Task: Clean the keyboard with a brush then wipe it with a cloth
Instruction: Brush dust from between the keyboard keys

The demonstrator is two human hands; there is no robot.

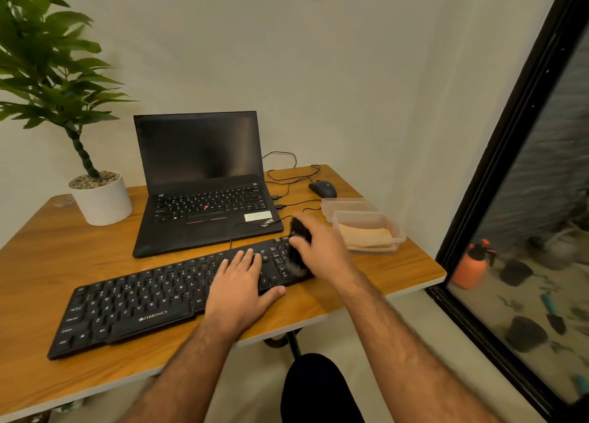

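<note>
A black Zebronics keyboard lies slanted across the wooden table. My left hand rests flat on the keys right of the middle, fingers straight. My right hand grips a black brush over the keyboard's right end, with blurred dark bristles on the number keys. A folded tan cloth lies in a clear plastic box just right of the brush hand.
An open black laptop stands behind the keyboard. A white potted plant is at the back left, a black mouse with cables at the back right. A second clear box is there too. A black-framed window is on the right.
</note>
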